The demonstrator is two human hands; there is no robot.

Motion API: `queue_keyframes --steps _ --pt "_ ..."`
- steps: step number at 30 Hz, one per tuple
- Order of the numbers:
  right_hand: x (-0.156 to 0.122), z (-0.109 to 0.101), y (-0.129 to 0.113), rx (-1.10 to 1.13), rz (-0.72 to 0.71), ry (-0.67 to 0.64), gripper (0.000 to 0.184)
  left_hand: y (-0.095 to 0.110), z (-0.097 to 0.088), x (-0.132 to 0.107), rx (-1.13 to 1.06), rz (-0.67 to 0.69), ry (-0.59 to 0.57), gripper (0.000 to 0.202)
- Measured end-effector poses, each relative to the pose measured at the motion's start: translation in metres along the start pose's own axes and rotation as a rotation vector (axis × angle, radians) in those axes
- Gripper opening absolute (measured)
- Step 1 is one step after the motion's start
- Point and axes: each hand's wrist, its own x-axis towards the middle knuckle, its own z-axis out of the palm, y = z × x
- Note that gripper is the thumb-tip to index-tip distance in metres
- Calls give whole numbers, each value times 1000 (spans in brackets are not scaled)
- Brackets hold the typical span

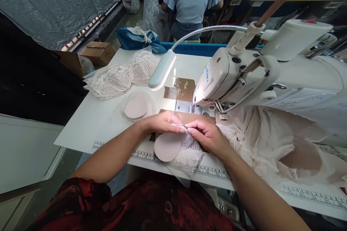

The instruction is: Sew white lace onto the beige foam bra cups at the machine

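Note:
Close together in front of the sewing machine, both my hands pinch the upper edge of a white lace piece (189,155). My left hand (164,122) has thumb and fingers closed on the edge from the left. From the right, my right hand (207,135) grips it between thumb and forefinger. A small dark sliver shows between the fingertips, too small to name. Below my left hand hangs a beige oval pad (168,147), lying against the lace near the table's front edge. The needle area of the sewing machine (214,79) is just beyond my hands.
Lace cups (114,79) lie at the table's back left, with another beige oval pad (136,105) nearer. A lamp (162,70) on a bendy neck overhangs the middle. Lace and beige fabric (260,144) is heaped at right. A person (193,0) sits beyond the table.

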Motion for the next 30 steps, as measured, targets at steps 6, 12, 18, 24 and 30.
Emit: queue_keyframes --steps 6,12,18,24,30 --pt "-2 -1 8 136 66 -8 27 -3 3 1 -43 -43 38 40" --pt "2 5 4 111 183 -56 34 -3 -3 0 25 -39 6 35" --pt "1 -2 3 24 233 -16 17 5 -16 -17 122 -74 32 30" --pt "1 0 -1 152 238 -52 24 9 -7 -16 151 12 151 25" --pt "1 2 1 267 305 -10 25 6 0 -13 370 225 530 24"
